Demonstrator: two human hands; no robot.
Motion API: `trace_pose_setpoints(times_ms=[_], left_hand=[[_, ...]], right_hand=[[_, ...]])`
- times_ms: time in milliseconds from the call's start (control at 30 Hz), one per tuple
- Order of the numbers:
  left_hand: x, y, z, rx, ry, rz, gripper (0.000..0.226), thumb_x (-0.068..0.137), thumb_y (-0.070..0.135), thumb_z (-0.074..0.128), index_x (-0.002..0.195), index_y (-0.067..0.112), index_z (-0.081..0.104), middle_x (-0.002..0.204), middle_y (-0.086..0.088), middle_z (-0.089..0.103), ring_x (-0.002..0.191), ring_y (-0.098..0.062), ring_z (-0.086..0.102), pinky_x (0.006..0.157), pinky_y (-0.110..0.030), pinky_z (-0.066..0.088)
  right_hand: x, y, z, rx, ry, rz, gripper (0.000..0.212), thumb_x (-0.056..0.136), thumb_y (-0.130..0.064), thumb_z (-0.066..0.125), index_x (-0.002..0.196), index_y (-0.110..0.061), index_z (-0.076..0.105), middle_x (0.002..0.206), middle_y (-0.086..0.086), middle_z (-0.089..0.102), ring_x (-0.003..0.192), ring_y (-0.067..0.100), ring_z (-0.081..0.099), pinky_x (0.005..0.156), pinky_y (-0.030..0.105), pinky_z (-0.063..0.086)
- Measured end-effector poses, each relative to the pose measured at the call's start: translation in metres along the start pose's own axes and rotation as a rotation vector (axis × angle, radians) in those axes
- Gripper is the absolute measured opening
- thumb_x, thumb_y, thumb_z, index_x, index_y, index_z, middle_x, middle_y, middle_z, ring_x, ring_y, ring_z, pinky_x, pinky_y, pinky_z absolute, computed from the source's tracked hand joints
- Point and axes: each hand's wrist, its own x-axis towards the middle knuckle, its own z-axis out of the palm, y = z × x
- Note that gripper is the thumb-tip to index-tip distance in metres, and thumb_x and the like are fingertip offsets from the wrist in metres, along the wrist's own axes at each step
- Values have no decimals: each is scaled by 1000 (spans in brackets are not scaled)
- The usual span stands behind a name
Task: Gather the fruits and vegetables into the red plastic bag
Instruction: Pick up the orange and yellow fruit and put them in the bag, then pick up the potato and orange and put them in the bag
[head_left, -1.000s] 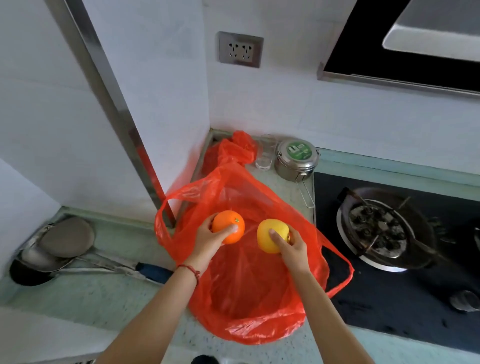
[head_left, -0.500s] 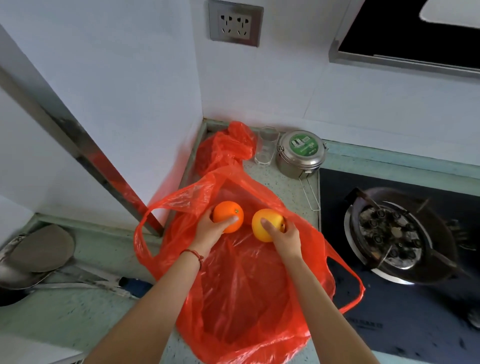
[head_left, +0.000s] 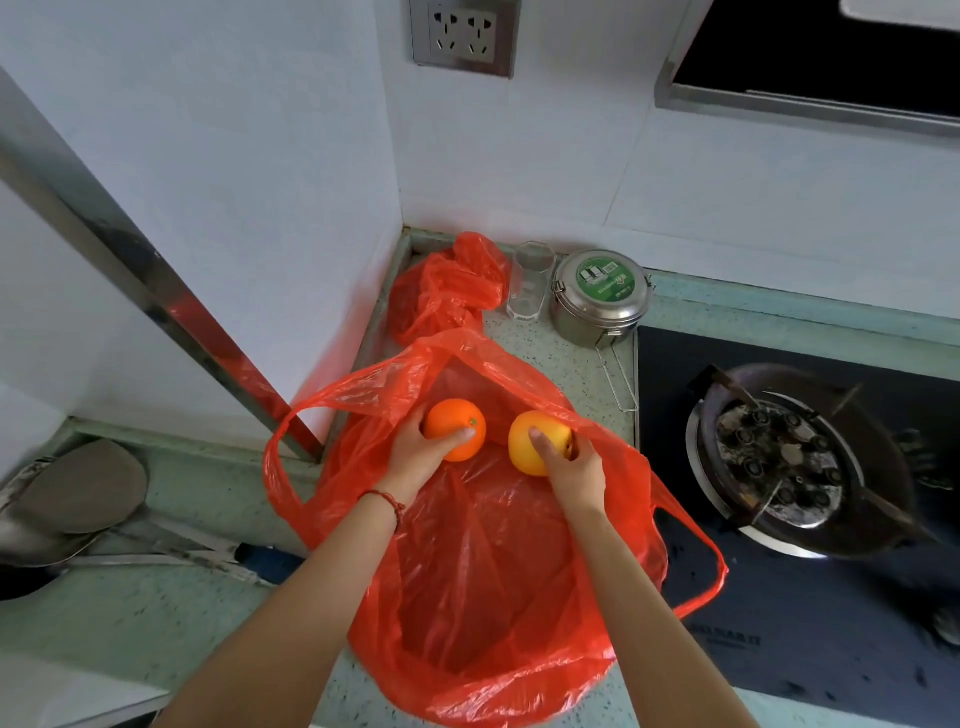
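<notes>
two fruits held inside the bag mouth, not yet released

an orange (head_left: 457, 428) is held in the left hand (head_left: 415, 457), thumb and fingers curled round it. a yellow fruit (head_left: 535, 447) is held likewise in the right hand (head_left: 574, 467), its grip closed on the fruit from the near side. both fruits are seen inside the open mouth of the red plastic bag (head_left: 483, 571), which lies on the tabletop (head_left: 130, 613) with its rim raised at the far side. the fruits appear to be held low over the bag's floor so that they may be set down rather than dropped; this is a judgement. nothing else is seen in the bag. whether the fruits touch the plastic cannot be told.

a second red bag (head_left: 447, 286) is bunched in the corner; its contents are not visible. beside it a clear glass (head_left: 530, 286) and a lidded steel tin (head_left: 600, 296) are noted, the tin shut. a gas burner (head_left: 779, 457) stands to the right, well apart.
</notes>
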Motion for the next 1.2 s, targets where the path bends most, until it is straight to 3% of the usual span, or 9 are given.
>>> trace_pose_setpoints(times_ms=[133,333,433,633,867,1000,1100,1200], left_hand=[[-6,2,1,23,14,41,82,71,22,77,139,10,33,144,-12,39,131,-26,39,107,-36,32],[-23,1,-2,-25,3,40,92,62,28,81,139,11,33,146,-14,36,132,-26,38,109,-41,33],[-32,-1,-2,-53,16,46,78,74,15,75,139,9,32,146,-16,35,131,-29,38,102,-33,33],[-62,-8,-3,-16,22,114,67,79,27,69,137,14,38,144,-13,39,131,-24,39,102,-34,34],[-99,-10,2,355,19,354,54,87,28,59,135,10,42,143,-11,42,133,-24,36,110,-35,28],[-113,-15,6,588,-15,484,55,87,33,56,133,6,44,139,-18,44,131,-31,36,109,-37,29],[-117,-14,10,743,-38,595,70,79,54,36,128,5,49,130,-21,51,124,-36,44,105,-43,37],[-118,-11,13,867,-93,709,68,80,52,33,123,5,53,126,-21,56,119,-39,50,98,-46,43]], right_hand=[[-6,1,-2,16,3,-26,77,77,-48,65,136,-6,39,138,14,48,127,30,44,103,39,36],[-21,5,-12,31,15,-76,74,80,-42,65,139,-9,35,142,12,44,131,28,40,105,37,34],[-29,10,-16,38,19,-99,74,79,-42,66,139,-12,34,142,9,44,131,26,40,105,38,34],[-49,23,-28,39,13,-149,70,82,-45,61,139,-15,34,144,8,42,132,25,39,108,44,35],[-79,37,-50,-180,-7,-372,57,89,-42,52,137,-16,38,143,5,41,131,21,39,101,30,35],[-94,48,-66,-443,20,-480,58,91,-46,46,140,-19,32,147,3,35,134,21,34,100,38,39],[-104,58,-76,-572,72,-490,59,92,-46,42,142,-17,29,151,4,30,139,21,25,103,39,37],[-116,68,-84,-625,160,-458,59,92,-45,42,141,-15,30,151,7,30,139,25,26,103,42,38]])
